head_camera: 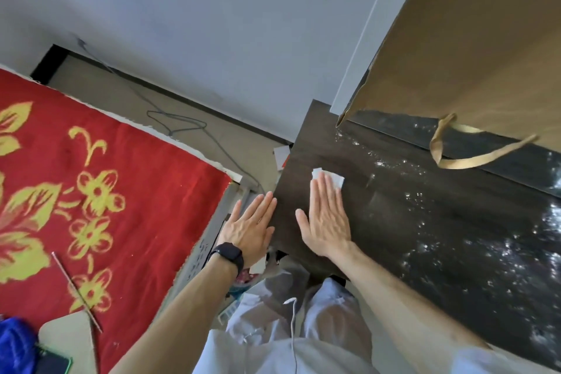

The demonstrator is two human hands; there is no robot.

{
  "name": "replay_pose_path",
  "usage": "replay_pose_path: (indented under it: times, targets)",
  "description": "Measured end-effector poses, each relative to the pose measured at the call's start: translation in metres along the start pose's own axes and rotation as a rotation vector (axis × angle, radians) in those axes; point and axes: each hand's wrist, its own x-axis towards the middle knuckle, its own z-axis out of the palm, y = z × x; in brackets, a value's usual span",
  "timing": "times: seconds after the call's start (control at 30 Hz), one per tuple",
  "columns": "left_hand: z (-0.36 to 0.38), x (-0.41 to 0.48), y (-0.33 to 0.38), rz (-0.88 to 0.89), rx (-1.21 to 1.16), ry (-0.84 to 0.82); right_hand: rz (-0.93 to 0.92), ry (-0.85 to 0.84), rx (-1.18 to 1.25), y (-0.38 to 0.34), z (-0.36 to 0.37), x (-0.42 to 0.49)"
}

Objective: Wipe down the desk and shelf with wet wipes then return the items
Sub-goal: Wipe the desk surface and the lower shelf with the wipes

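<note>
**Desk:** What filled your feed at that moment?

**Operator:** Largest was a red blanket (121, 176) with yellow flowers, which took up the left half of the frame. The dark wood desk (409, 222) ran from centre to the lower right, and I saw wet streaks glinting on its right side. A brown paper bag (470, 55) stood at the upper right, at the back of the desk, with its ribbon handle (473, 158) drooping toward the surface.

**Desk:** And the hands?

**Operator:** Both lay open, with the fingers straight. The right hand (328, 218) was flat on the desk near its left edge, at the centre of the frame, palm down. The left hand (249, 228) was just beside it, spread at the desk's left edge. I could not tell whether it pressed on the edge or only hung against it. A black watch (229, 256) sat on that wrist.

**Desk:** Where was the wipe?

**Operator:** The wet wipe (334, 177), white and folded small, lay on the desk under the right hand's fingertips. Its far corners showed past them, just above centre.
</note>
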Motion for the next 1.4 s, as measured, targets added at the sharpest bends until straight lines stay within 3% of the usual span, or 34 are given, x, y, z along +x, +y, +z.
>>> replay_pose_path:
  times: [0.13,0.23,0.53,0.6,0.77,0.87,1.03,1.2,1.3,1.4]
  targets:
    - [-0.014,0.013,0.002,0.023,0.07,-0.013,-0.113,0.031,-0.08,-0.012,-0.009,0.076]
    - [-0.022,0.02,0.003,0.035,0.113,-0.026,-0.039,0.029,-0.092,0.013,-0.022,0.109]
    - [-0.023,0.038,0.026,-0.057,0.04,0.02,0.705,0.196,0.137,0.113,-0.025,0.025]
    - [-0.015,0.037,0.03,-0.084,0.01,0.065,0.682,0.222,0.145,0.093,-0.02,0.015]
    - [0.0,0.037,0.033,-0.129,-0.006,0.125,0.149,0.166,0.027,0.014,-0.008,0.061]
    - [0.0,0.038,0.03,-0.114,0.019,0.146,0.055,0.139,0.005,0.01,-0.021,0.11]
    - [-0.007,0.04,0.033,-0.128,0.027,0.079,0.191,0.166,0.023,0.068,-0.033,0.103]
    - [-0.014,0.038,0.037,-0.13,0.042,0.04,0.64,0.246,0.078,0.152,-0.035,0.032]
    - [-0.015,0.038,0.037,-0.12,0.051,0.039,0.851,0.214,0.188,0.157,-0.04,0.021]
    - [-0.014,0.039,0.036,-0.112,0.063,0.037,0.708,0.255,0.193,0.103,-0.029,0.032]
